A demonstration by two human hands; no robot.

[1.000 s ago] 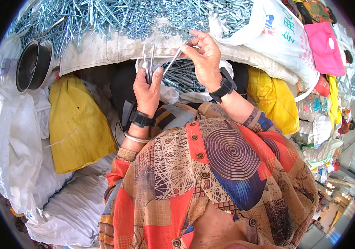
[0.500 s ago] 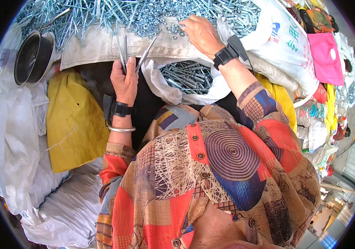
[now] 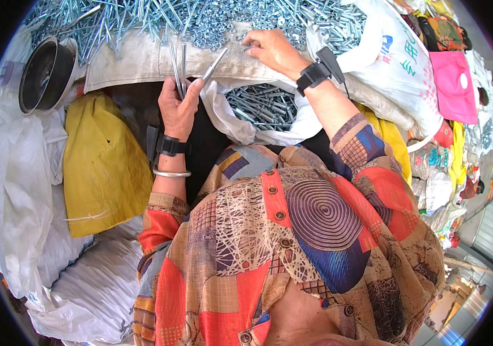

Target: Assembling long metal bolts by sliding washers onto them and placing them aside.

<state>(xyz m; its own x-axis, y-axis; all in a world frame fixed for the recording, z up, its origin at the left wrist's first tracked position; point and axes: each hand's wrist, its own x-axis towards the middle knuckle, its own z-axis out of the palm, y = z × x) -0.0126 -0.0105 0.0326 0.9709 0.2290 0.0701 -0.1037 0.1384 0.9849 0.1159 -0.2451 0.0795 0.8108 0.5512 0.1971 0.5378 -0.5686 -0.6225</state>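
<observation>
My left hand (image 3: 179, 109) is closed around three long metal bolts (image 3: 173, 64) that fan upward from its fingers. The rightmost has a thicker sleeve part. My right hand (image 3: 275, 52) is over the cloth-covered work surface (image 3: 137, 63), with thumb and fingertips drawn together; whatever is between them is too small or hidden to name. Just beyond those fingers lies a heap of small nuts and washers (image 3: 206, 32). Below and between my hands, a white sack (image 3: 223, 115) gapes, holding many sleeved bolts (image 3: 262, 106).
Long loose rods (image 3: 125, 20) cover the far left of the surface; short metal sleeves (image 3: 341, 32) lie at the far right beside a white printed bag (image 3: 402, 63). A black round pan (image 3: 43, 81) stands at left, above a yellow sack (image 3: 105, 167). A pink bag (image 3: 453, 86) hangs at right.
My right hand has drawn back slightly from the small parts toward me, fingers now over the cloth. My left hand has shifted a little right with the bolts.
</observation>
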